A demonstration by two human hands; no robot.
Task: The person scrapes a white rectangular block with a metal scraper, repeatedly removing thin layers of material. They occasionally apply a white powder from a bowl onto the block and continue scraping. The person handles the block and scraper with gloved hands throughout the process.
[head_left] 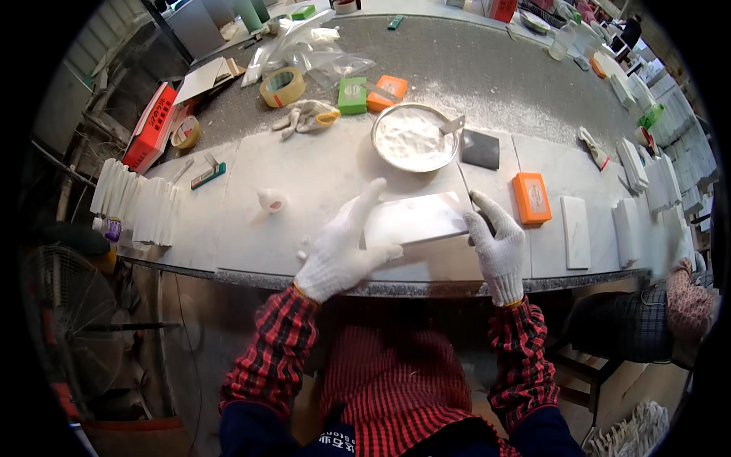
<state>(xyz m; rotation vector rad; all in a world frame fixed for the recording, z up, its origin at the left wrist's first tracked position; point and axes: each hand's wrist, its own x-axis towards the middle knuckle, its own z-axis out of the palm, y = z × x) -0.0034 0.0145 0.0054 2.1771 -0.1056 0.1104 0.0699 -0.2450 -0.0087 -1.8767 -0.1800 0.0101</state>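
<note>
A flat white marble-like tile (417,218) is in front of me, tilted a little above the pale work surface. My right hand (499,247), in a white knit glove, pinches its right end between thumb and fingers. At the tile's left end is my left hand (339,247), also gloved, with thumb and fingers spread wide; whether it touches the tile I cannot tell. Beyond the tile stands a metal bowl (415,139) of white powder or paste, a scraper blade (452,124) leaning in it. A dark grey square pad (480,149) lies beside the bowl.
Stacked white tiles (137,202) stand at the left; a single tile (576,232) lies at the right near an orange box (531,198). Further back are a spare glove (306,116), a tape roll (282,87) and a green box (352,96). Another person's sleeve (689,301) shows at far right.
</note>
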